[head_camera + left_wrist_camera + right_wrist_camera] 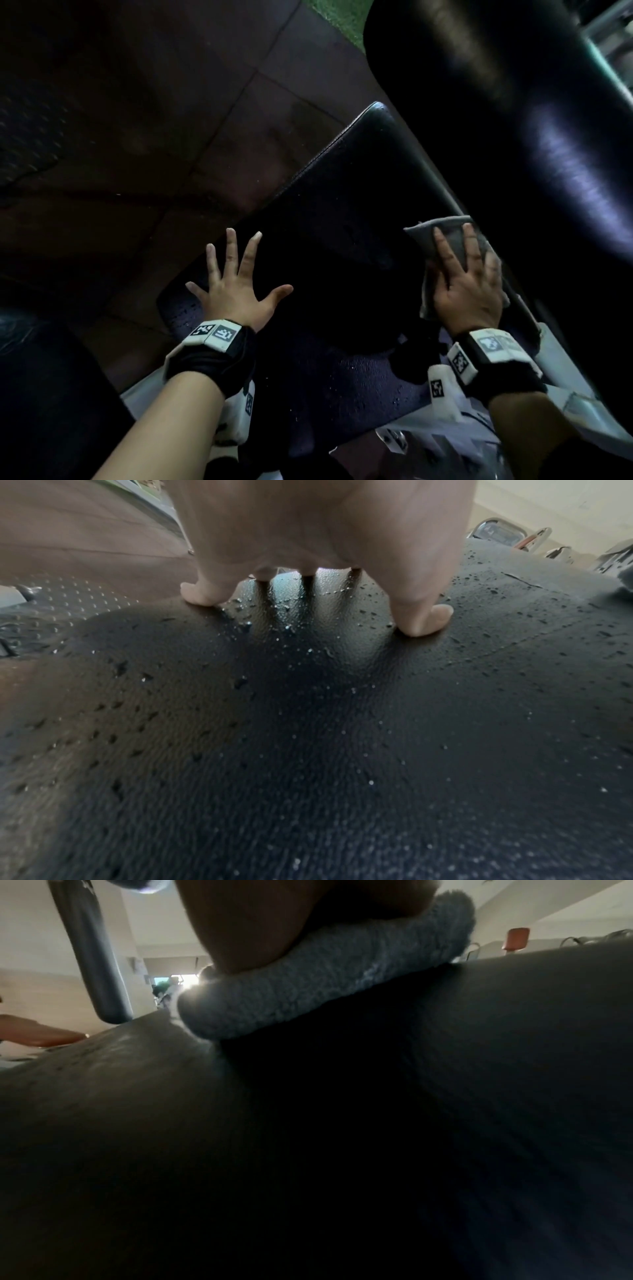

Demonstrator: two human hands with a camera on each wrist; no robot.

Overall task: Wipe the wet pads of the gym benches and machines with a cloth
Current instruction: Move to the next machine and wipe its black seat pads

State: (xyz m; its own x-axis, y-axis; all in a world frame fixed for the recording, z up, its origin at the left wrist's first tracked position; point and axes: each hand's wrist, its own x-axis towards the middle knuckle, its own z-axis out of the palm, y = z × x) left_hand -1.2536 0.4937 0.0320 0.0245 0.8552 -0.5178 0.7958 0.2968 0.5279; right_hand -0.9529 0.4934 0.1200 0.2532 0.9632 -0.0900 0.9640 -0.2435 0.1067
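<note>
Black backrest (513, 102) beside cloth (448, 233) — close

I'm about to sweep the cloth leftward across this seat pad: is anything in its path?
Yes. The left hand rests spread-fingered on the left part of the wet seat pad, with droplets around its fingertips. The right hand presses the grey cloth at the pad's right edge; the pad between them looks bare.
</note>
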